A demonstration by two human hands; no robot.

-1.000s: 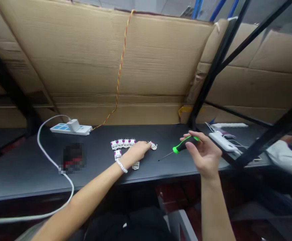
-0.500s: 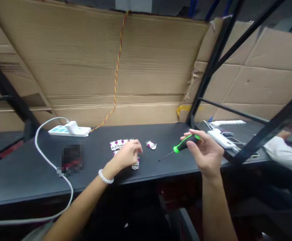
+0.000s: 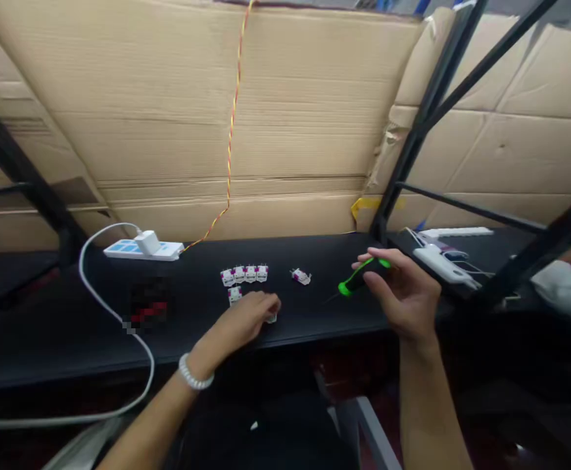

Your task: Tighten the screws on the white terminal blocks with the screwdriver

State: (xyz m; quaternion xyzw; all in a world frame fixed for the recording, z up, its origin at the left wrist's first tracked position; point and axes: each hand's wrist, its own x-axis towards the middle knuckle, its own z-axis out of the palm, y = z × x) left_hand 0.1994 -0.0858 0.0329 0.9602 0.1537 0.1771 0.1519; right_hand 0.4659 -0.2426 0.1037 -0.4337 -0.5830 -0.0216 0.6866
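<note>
In my right hand (image 3: 406, 294) is a screwdriver (image 3: 364, 275) with a black and green handle, its thin shaft pointing left and down over the table. The fingers of my left hand (image 3: 251, 316) are curled down over a small white-and-purple part (image 3: 272, 319), which is mostly covered, close to the table's front edge. Just behind that hand lies another such part (image 3: 235, 295). Farther back, several similar parts (image 3: 250, 273) sit side by side in a row. One more loose part (image 3: 300, 277) lies tilted to the right of the row.
A white power strip (image 3: 168, 251) with a plugged-in charger stands at the back left; its white cable (image 3: 89, 287) loops over the front edge. A pixelated dark-and-red object (image 3: 148, 307) lies left. Black metal posts (image 3: 407, 156) flank the cardboard wall (image 3: 305, 130).
My left hand has lowered onto the white-and-purple part near the edge, uncovering more of the row. The screwdriver stays in my right hand. The camera view has tilted down slightly.
</note>
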